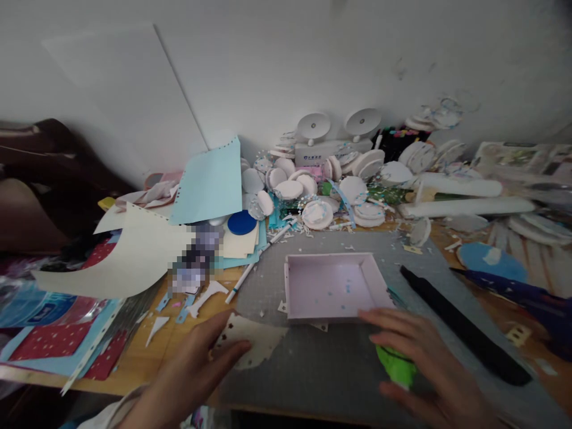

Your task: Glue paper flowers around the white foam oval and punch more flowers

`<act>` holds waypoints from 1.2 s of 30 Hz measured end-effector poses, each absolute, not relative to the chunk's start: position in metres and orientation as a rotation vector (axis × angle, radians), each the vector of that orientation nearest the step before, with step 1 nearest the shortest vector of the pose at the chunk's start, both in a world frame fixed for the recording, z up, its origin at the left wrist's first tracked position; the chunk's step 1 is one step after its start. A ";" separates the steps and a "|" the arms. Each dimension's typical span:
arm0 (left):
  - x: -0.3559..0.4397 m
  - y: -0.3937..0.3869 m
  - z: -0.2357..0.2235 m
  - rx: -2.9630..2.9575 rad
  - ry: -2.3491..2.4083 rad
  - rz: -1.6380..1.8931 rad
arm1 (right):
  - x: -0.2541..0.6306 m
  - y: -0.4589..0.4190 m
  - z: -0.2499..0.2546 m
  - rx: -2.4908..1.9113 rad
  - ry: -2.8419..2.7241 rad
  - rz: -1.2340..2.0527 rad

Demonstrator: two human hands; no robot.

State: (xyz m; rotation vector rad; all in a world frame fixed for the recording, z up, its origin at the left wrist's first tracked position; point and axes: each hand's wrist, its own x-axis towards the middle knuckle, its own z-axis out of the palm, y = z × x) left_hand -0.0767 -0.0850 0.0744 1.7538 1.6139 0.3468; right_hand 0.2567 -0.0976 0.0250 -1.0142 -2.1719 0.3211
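My left hand (196,363) pinches a small cream piece of paper (254,342) with punched holes along its edge; the thumb lies on top and the fingers are partly hidden behind it. My right hand (424,357) is slightly blurred, its fingers stretched out and apart from the thumb, the fingertips by the near right corner of a shallow pale pink box (330,319). Under that hand, between thumb and fingers, shows a bright green object (395,364) with a dark line; its kind is unclear. The open-topped box stands on a grey cutting mat (304,363), with small blue bits inside.
A black bar-like tool (465,328) lies right of the box, near a dark blue glue gun (522,292). White foam discs (290,189) with beads crowd the back. Left are a light blue sheet (208,182), a curled cream sheet (120,256) and paper scraps (208,296).
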 end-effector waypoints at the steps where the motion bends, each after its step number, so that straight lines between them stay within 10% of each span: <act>1: -0.080 -0.087 0.079 1.730 1.631 0.382 | 0.257 -0.094 0.024 -1.034 -2.183 0.255; 15: -0.040 -0.045 0.122 1.929 1.180 0.224 | 0.243 -0.062 0.091 -1.116 -2.161 1.007; 36: -0.018 0.010 0.134 2.109 0.861 0.035 | 0.213 -0.002 0.091 -1.029 -2.479 0.886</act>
